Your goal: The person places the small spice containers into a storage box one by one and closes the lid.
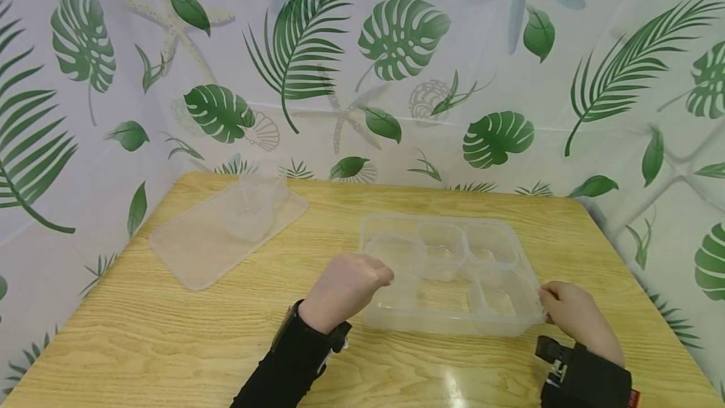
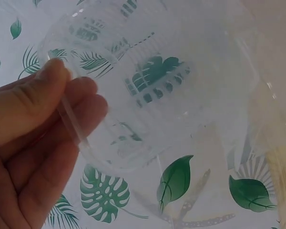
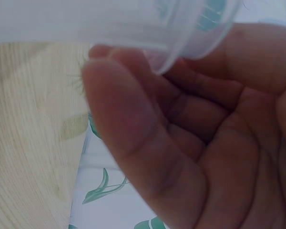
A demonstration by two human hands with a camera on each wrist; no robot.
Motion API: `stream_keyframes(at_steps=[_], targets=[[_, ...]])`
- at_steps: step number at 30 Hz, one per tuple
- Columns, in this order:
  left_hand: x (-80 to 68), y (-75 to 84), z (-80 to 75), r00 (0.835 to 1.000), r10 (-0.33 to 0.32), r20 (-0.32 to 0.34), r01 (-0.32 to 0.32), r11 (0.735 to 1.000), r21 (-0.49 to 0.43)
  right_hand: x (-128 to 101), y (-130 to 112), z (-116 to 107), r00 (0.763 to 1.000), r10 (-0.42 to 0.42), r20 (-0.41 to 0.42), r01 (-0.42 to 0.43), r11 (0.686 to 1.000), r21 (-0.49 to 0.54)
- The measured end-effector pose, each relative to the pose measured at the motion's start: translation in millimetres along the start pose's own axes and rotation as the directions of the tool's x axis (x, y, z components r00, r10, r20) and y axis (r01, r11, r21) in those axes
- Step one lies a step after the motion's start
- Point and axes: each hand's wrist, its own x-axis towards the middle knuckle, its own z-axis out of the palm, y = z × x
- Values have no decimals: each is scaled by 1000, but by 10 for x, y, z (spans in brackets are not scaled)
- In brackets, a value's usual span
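Observation:
A large clear plastic box (image 1: 442,323) sits on the table, holding several small clear containers: one back middle (image 1: 442,260), one back right (image 1: 490,257), one front right (image 1: 501,298). My left hand (image 1: 348,285) is over the box's left side. In the left wrist view, its thumb and fingers pinch the rim of another small clear container (image 2: 148,95). That container hovers at the left part of the box; its lower edge is hard to make out. My right hand (image 1: 574,313) grips the box's right rim near the front corner, as the right wrist view (image 3: 157,124) also shows.
At the back left lies a flat translucent lid (image 1: 195,250), with a small clear container (image 1: 246,209) standing on it. The wooden table (image 1: 141,345) ends at a leaf-patterned curtain (image 1: 340,80) behind and at both sides.

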Motion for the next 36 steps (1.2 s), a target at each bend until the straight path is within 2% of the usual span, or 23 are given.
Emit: stream_keyframes(at_steps=[7, 13, 23, 30, 36], targets=[[8, 16, 31, 999, 14, 46, -12, 999, -41, -3, -1, 7, 1000, -1, -12, 1, 1000, -14], [1, 18, 68, 991, 8, 133, 2, 997, -81, -9, -1, 13, 1000, -6, -20, 6, 1000, -15], [5, 26, 163, 962, -7, 273, 33, 995, -91, -8, 2, 12, 1000, -4, -19, 4, 1000, -11], [-4, 37, 237, 945, -10, 327, 41, 995, -87, -5, 7, 15, 1000, -9, -22, 9, 1000, -12], [3, 55, 271, 914, -28, 404, 71, 993, -93, -6, 14, 18, 1000, -6, -14, 6, 1000, -7]])
